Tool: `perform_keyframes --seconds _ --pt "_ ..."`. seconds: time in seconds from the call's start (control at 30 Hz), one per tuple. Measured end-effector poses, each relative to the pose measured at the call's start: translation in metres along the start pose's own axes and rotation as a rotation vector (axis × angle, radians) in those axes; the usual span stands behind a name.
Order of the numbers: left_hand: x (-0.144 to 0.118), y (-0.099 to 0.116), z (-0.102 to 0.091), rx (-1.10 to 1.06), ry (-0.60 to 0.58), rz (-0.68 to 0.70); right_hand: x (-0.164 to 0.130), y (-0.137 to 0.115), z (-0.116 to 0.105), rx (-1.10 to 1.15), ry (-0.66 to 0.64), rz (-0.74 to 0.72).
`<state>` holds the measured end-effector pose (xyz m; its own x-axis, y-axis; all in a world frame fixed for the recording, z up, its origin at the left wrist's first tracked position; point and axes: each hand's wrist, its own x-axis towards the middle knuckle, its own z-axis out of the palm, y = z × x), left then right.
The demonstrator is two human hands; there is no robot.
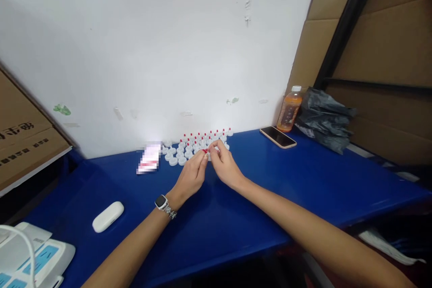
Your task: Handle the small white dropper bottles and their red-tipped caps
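Both sets of fingers are pinching together around one tiny red piece (204,150), the left hand (191,178) and the right hand (225,167) meeting fingertip to fingertip just above the tabletop (297,184), so each hand is closing on that same little part. It's too small to tell exactly what the piece is, but it's looking the same red as the tips on the white caps (195,144) sitting right behind the hands. Those caps are lying in rows near the wall, some showing red tips and some plain white. The left wrist is wearing a watch (161,201). Further left of the caps a blurred-out card or packet (149,158) is lying flat, and nearer the person a white oblong case (108,216) is resting on the blue surface. Off to the right, well apart from the hands, a phone (278,137) is lying face up, with a bottle of orange drink (289,109) standing just behind it and a crumpled black bag (324,119) slumping beside that. Cardboard boxes (23,139) are leaning at the left edge.
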<state>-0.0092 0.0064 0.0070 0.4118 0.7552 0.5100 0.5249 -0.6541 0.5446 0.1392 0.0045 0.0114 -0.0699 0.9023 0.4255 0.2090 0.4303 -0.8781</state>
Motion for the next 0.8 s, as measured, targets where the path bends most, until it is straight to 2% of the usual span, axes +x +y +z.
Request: perform_keyframes --seconds 0.07,0.17,0.3,0.43,0.5,0.53,0.6,0.7,0.77,0.8 --pt "0.002 0.003 0.006 -0.152 0.026 -0.104 0.001 -0.005 -0.006 -0.190 -0.004 -0.092" --pt "0.005 0.008 0.013 -0.480 0.019 -0.278 0.003 -0.009 -0.012 -0.366 -0.032 -0.151" --pt "0.010 0.024 0.014 -0.858 0.009 -0.490 0.008 -0.006 -0.021 -0.458 -0.033 -0.284" --pt "0.009 0.047 0.007 -1.010 -0.052 -0.605 0.010 -0.005 -0.033 -0.479 -0.067 -0.499" --pt "0.008 0.053 0.002 -0.911 -0.089 -0.570 0.008 -0.007 -0.033 -0.421 -0.048 -0.538" --pt "0.007 0.053 -0.001 -0.782 -0.078 -0.506 0.006 -0.009 -0.030 -0.362 -0.022 -0.528" --pt "0.007 0.048 -0.007 -0.393 -0.020 -0.281 0.004 -0.011 -0.022 -0.180 0.004 -0.413" --pt "0.004 0.029 -0.023 0.184 0.015 0.102 0.008 -0.010 -0.015 0.209 -0.068 0.005" --pt "0.000 0.013 -0.035 0.370 0.013 0.191 0.017 -0.006 -0.022 0.446 -0.083 0.303" --pt "-0.002 0.005 -0.041 0.417 0.025 0.185 0.022 -0.002 -0.029 0.523 -0.029 0.387"
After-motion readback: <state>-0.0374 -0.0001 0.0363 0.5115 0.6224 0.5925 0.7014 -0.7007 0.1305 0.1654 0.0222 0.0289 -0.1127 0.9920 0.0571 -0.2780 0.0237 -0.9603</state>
